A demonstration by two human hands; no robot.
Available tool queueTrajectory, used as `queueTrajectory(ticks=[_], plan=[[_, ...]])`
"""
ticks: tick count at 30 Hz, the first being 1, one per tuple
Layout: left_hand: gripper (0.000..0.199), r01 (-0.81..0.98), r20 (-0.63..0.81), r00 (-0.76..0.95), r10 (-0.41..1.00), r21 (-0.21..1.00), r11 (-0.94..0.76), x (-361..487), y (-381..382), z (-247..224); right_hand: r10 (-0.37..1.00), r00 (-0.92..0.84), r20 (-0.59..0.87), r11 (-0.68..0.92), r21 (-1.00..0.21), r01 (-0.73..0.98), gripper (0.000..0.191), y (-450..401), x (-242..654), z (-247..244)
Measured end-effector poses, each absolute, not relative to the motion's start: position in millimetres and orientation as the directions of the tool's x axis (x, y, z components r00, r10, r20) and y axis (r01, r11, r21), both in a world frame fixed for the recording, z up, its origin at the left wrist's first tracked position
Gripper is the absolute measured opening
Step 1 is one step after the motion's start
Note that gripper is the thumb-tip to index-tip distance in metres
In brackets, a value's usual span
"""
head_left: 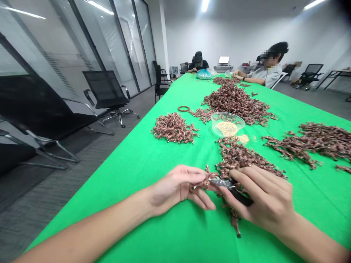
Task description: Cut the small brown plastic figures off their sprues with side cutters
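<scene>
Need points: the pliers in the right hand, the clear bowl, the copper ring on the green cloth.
Small pliers (221,182), head view, on the steel head.
Clear bowl (227,114), head view, on the far rim.
Copper ring (183,106), head view, on the top of the band.

The left forearm (82,230), at seven o'clock in the view, and the right forearm (309,243), at four o'clock, are both bare and slim. They taper into a left hand (175,190) and a right hand (263,197), with long, slender fingers (246,176) and short, plain nails.

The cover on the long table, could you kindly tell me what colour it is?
The table cover is bright green, as the head view shows.
</scene>
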State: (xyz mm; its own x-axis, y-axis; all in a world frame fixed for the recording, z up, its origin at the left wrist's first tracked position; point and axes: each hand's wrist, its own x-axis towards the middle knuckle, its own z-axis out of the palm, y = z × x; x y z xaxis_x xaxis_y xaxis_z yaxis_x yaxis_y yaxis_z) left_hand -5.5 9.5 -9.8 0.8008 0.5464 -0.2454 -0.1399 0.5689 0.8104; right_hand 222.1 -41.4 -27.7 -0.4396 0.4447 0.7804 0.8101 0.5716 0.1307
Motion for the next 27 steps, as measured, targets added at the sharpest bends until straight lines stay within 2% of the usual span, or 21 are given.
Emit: queueTrajectory(ticks=[10, 16, 27], plan=[[0.014, -0.199, -0.223, 0.794, 0.565, 0.783, 0.589, -8, 10, -13, 0.439, -0.410, 0.800, 0.569, 0.106, 0.816, 0.029, -42, 222, -26], [0.032, -0.272, -0.203, 0.751, 0.629, 0.772, 0.575, -4, 4, -15, 0.432, -0.381, 0.817, 0.556, 0.092, 0.826, 0.030, -44, 218, -28], [0.036, -0.299, -0.195, 0.587, 0.786, 0.850, 0.434, 3, -6, -16, 0.477, -0.316, 0.820, 0.529, 0.020, 0.848, 0.027, -51, 207, -33]])
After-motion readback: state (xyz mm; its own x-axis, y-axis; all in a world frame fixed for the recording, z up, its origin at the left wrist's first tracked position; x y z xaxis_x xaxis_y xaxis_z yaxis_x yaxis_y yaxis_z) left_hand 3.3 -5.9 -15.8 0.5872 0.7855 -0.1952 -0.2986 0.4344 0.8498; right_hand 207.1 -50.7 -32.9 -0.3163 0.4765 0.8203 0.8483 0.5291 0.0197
